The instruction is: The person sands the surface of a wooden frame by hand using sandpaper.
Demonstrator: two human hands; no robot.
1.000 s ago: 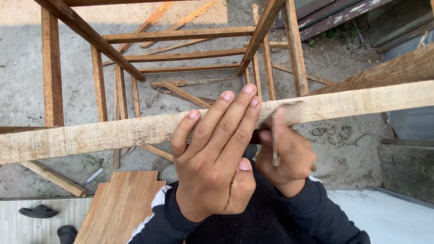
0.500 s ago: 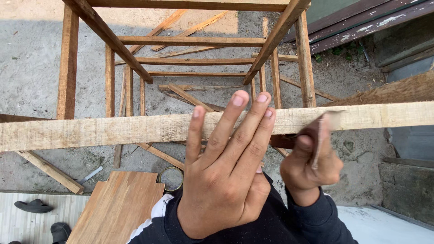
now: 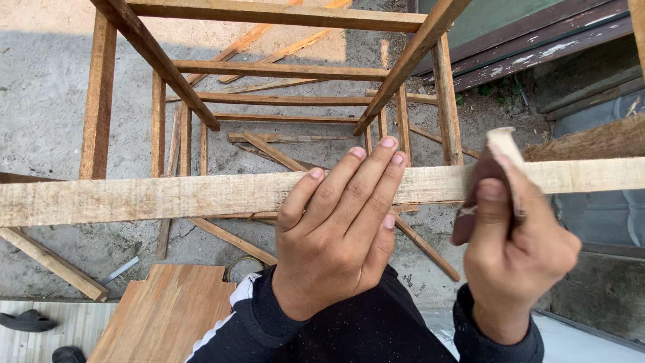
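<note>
A long pale wooden plank (image 3: 168, 196) runs level across the view from the left edge to the right. My left hand (image 3: 336, 228) lies flat on it near the middle, fingers spread over the top face. My right hand (image 3: 514, 235) is closed on a folded piece of sandpaper (image 3: 500, 161), brown on one side and pale on the other, pressed against the plank to the right of my left hand. Both arms wear dark sleeves.
Below stands an open wooden frame (image 3: 269, 67) of slats on a sandy concrete floor, with loose strips (image 3: 269, 151) lying about. A brown board (image 3: 168, 316) and a small round tin (image 3: 243, 267) sit at lower left, sandals (image 3: 27, 321) beside them. Dark roofing (image 3: 537, 40) lies at upper right.
My right hand with the sandpaper has slid rightward along the plank, away from my left hand. My left hand stays pressed on the plank.
</note>
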